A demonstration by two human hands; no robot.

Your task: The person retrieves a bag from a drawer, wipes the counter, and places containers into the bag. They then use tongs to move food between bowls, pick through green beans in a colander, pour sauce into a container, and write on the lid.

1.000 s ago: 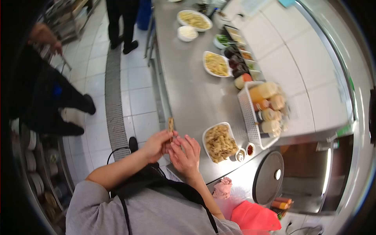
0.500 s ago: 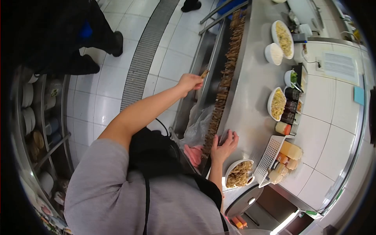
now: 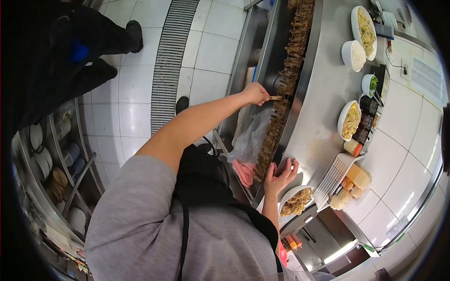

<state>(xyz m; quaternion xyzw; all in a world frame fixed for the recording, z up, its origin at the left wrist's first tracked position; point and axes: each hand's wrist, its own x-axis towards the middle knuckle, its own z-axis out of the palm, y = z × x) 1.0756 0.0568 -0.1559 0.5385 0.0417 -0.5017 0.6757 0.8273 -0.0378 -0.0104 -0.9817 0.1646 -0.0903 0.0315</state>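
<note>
Pinched in the fingers of my left hand (image 3: 256,94) is a wooden clothespin (image 3: 274,98), its far end at a long row of wooden clothespins (image 3: 293,61). That row runs along the front edge of the steel counter (image 3: 318,100). My right hand (image 3: 281,176) lies at the counter's edge near the row's lower end, fingers spread. Close by it stands a white bowl of brown food pieces (image 3: 296,203). Between my hands, a clear plastic bag (image 3: 251,140) and a pink cloth (image 3: 243,172) hang below the row.
Along the wall are bowls of yellow food (image 3: 350,121), a bowl of white rice (image 3: 354,56), a bowl of greens (image 3: 369,85) and a white perforated basket (image 3: 333,180). A person's dark shoe (image 3: 134,36) shows on the tiled floor, left of a drain grate (image 3: 171,61). Dish shelves (image 3: 70,187) stand at left.
My left hand has brought the clothespin over to the row, its tip turned from upward to sideways. My right hand remains at the counter edge. The whole view has shifted.
</note>
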